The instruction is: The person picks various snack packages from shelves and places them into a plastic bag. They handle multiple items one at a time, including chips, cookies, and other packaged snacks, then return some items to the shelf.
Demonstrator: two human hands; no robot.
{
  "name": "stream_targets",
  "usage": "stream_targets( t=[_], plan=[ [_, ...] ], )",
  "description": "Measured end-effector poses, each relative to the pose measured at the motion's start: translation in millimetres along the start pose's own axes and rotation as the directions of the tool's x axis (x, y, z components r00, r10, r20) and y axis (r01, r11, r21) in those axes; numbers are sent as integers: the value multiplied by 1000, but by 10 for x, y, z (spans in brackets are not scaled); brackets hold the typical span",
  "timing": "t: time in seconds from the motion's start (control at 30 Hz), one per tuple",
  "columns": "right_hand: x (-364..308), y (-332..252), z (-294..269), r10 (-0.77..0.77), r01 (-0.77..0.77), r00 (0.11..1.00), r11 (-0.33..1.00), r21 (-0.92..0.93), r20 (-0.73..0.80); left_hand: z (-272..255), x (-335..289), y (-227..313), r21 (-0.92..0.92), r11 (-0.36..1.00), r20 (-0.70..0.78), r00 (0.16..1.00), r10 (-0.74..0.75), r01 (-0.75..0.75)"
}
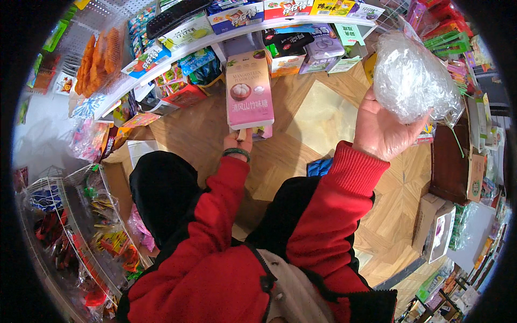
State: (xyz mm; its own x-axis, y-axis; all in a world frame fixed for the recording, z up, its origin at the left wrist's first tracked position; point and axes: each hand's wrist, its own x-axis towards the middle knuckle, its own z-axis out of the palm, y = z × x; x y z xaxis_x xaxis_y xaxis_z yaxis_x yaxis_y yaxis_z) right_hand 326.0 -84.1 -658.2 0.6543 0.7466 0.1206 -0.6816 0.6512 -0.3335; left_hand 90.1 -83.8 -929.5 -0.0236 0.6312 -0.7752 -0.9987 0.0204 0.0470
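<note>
A pink and cream candy box (pixel 250 91) stands out in front of the lower shelf, its printed face toward me. My left hand (pixel 239 142) grips this box at its near end, the fingers mostly hidden beneath it. Raised at the right, my right hand (pixel 385 126) holds a crumpled clear plastic wrap (pixel 412 75), with the fingers curled behind it and partly covered by the bundle. A dark band circles my left wrist.
A curved white shelf (pixel 231 31) carries several candy boxes above and below. Wire racks (pixel 81 231) with packaged goods stand at the left. Cardboard boxes (pixel 431 215) rest on the wood-patterned floor (pixel 396 199) at the right. Something blue (pixel 319 167) lies near my knees.
</note>
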Motion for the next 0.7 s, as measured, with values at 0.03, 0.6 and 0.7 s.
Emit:
stream_targets(
  t=[0.03, 0.6, 0.7],
  plan=[
    [0, -3, 3, -4, 4, 1000, 1000, -7, 6, 40, -35, -2, -2, 1000, 42, 999, -5, 5],
    [-12, 11, 7, 28, -30, 999, 999, 44, 33, 211, -303, -107, 864, 501, 21, 991, -136, 51],
    [-19, 1, 16, 17, -18, 999, 1000, 7, 32, 237, -308, -11, 856, -469, 278, 958, 66, -217]
  ],
)
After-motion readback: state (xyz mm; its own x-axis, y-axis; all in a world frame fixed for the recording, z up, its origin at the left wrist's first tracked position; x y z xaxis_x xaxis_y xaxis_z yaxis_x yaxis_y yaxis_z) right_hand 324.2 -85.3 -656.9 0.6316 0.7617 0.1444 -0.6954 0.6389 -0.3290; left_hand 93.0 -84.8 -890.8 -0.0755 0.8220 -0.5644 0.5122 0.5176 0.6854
